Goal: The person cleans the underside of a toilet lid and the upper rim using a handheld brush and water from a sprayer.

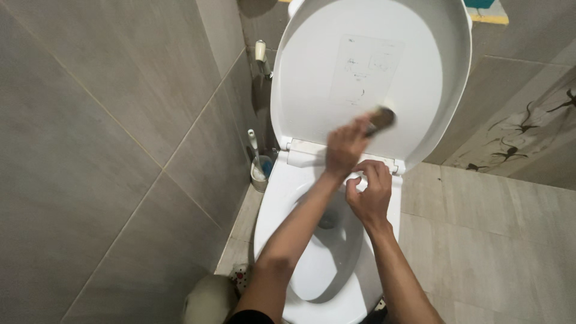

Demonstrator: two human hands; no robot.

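Note:
A white toilet (282, 198) stands below me with its lid (372, 72) raised against the wall. My left hand (347, 147) grips a small dark scrubbing pad (381, 119), blurred by motion, pressed against the lower inside of the lid. My right hand (368, 193) rests on the seat rim near the hinge, fingers curled; whether it holds anything is hidden. A faint printed sticker (366, 69) sits on the lid's inner face.
A toilet brush in its holder (259, 168) stands on the floor left of the bowl, by the grey tiled wall (108, 150). A spray nozzle (261, 57) hangs on the wall above it. Beige floor tiles (492, 240) spread to the right.

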